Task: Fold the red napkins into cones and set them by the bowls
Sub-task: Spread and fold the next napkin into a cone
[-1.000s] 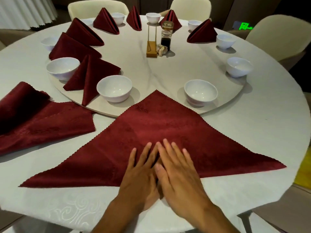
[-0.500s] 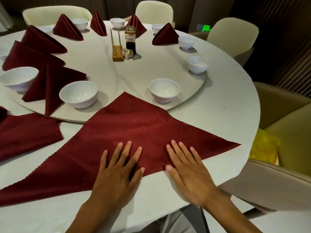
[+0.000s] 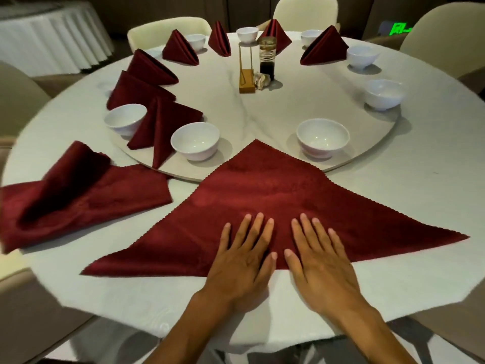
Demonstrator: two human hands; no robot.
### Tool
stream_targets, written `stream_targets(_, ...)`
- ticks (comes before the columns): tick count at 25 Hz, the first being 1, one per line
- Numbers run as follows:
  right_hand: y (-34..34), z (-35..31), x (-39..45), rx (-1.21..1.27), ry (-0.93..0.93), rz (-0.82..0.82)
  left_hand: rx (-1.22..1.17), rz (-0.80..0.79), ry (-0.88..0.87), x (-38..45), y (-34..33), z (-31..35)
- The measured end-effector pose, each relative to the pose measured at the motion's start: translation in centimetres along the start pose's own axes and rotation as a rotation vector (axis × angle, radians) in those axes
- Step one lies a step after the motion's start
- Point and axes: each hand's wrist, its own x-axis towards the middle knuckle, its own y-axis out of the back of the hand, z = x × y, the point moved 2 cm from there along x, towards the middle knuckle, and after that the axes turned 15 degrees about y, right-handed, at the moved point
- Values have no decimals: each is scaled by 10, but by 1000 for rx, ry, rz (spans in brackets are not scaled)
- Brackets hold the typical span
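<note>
A red napkin (image 3: 275, 195) folded into a flat triangle lies on the white table in front of me, its tip reaching onto the turntable (image 3: 262, 106). My left hand (image 3: 244, 261) and my right hand (image 3: 320, 258) press flat on its near edge, fingers straight, a small gap between them. White bowls stand near the tip: one (image 3: 195, 140) to the left, one (image 3: 322, 137) to the right. A folded napkin cone (image 3: 162, 127) lies between the left bowl and another bowl (image 3: 126, 119). More cones (image 3: 325, 46) and bowls ring the far side.
A pile of loose red napkins (image 3: 73, 190) lies at the left. A sauce bottle (image 3: 267, 57), a gold stand (image 3: 246, 72) and a small crumpled object sit at the turntable's centre. Cream chairs (image 3: 446, 35) surround the table; the near table edge is just below my wrists.
My hands spread apart along the napkin's near edge, then drew closer again. The camera view swung right and then back to the left; the napkin lies as before.
</note>
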Motion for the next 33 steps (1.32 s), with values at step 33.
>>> stream_targets(33,5,-75,-3,249,70,525,-979,21,320,88,192,-113)
